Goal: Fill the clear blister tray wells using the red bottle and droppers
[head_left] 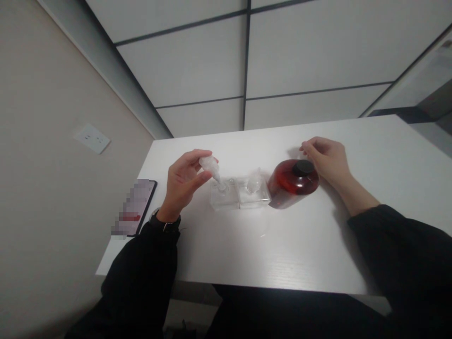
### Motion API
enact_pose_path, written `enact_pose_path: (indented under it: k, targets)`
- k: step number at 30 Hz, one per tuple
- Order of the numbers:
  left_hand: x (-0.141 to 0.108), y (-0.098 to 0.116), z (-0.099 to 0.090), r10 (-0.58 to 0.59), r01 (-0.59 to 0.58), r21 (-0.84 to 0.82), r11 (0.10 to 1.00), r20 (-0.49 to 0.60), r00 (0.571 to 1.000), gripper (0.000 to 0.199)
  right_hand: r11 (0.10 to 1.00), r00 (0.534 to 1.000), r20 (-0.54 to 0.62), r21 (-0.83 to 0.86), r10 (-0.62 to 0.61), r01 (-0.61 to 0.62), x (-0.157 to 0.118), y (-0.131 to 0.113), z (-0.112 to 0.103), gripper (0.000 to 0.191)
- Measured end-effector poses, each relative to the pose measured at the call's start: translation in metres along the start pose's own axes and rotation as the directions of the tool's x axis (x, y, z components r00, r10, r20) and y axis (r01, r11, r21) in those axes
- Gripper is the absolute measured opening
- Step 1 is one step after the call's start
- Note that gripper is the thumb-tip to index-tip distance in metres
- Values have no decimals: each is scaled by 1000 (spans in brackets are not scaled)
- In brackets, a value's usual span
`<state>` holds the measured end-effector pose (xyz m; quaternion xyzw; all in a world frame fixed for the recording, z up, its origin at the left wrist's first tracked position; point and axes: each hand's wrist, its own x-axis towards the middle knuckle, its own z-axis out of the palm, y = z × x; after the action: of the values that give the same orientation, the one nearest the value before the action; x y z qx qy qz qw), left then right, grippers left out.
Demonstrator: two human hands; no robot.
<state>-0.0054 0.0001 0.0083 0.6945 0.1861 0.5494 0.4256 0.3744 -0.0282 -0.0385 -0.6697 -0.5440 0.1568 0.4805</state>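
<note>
Between the thumb and fingers of my left hand (187,179) is a translucent white lumpy piece (209,165); its narrow lower end points down at the top of a clear square bottle (223,200). Whether the two touch is hard to tell. Another clear bottle (254,195) with a round clear top stands beside it on the right. My right hand (326,157) is closed, thumb against curled fingers, just behind a dark red-brown bottle (291,183) with a black cap (303,167). Anything in that pinch is too small to make out.
The white table (226,254) carries these bottles. At its left edge lies a phone (136,207), partly blurred out. A wall with a socket (92,138) borders the left side, and white panels (205,66) rise behind the table.
</note>
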Motion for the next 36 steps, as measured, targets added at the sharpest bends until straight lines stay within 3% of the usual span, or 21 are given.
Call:
enact_pose_path:
  k: [10, 16, 21, 26, 36]
  targets:
    - [5, -5, -5, -64, 47, -165, 985, -98, 993, 45, 1000, 1000, 8, 6, -9, 9, 1, 5, 1, 24]
    - [6, -20, -15, -166, 142, -135, 981, -188, 968, 48, 1000, 1000, 18, -6, -11, 11, 0, 3, 1, 25]
    - [3, -36, -20, -296, 302, -12, 953, -242, 924, 44, 1000, 1000, 7, -4, -5, 5, -1, 1, 0, 24]
    - [0, -44, -16, -420, 448, 169, 878, -175, 890, 35, 1000, 1000, 18, 3, -6, 6, 0, 1, 0, 25]
    - [-2, -44, -13, -346, 298, 554, 777, -20, 938, 33, 999, 1000, 24, -37, -14, 15, 0, -1, -1, 25]
